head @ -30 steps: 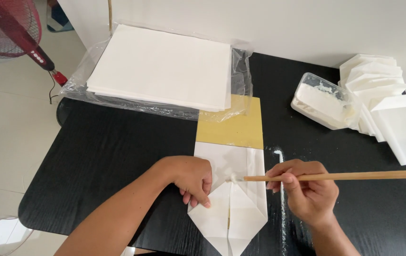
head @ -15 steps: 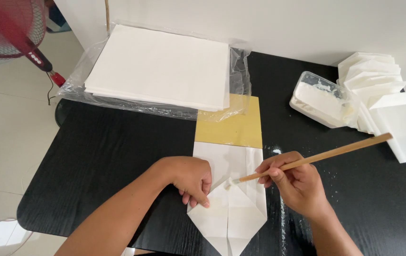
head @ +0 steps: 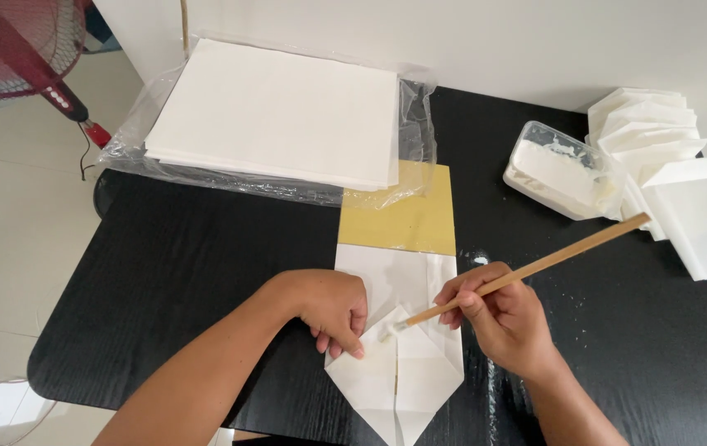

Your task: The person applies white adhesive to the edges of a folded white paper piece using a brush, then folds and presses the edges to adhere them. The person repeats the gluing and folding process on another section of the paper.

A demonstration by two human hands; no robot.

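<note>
Two hands meet over one folded white paper piece (head: 399, 347) at the near edge of the black counter (head: 172, 272). Your left hand (head: 333, 310) lies flat on the piece's left flap, fingers together and pressing down, holding nothing. Your right hand (head: 506, 318) is closed around a wooden brush (head: 527, 270), whose white-tipped end touches the paper just right of your left fingertips, near the centre fold.

By the look of it, you are at the gluing stage: paste is going onto the flap seam of a pointed, envelope-like fold. The piece's far end rests on a yellow card (head: 399, 215). Any further stroke calls for a light touch along the fold line, with the left hand steady so the flap does not lift or slide.

Farther right, an open clear tub of white paste (head: 560, 173) stands beside a fanned pile of finished folded pieces (head: 667, 157). On the far left, a stack of blank white sheets (head: 275, 111) sits on its clear plastic wrapper, just touching the card. Specks of white paste dot the counter near your right hand. Part of a red fan (head: 15, 45) shows at the far left, on the floor side.
</note>
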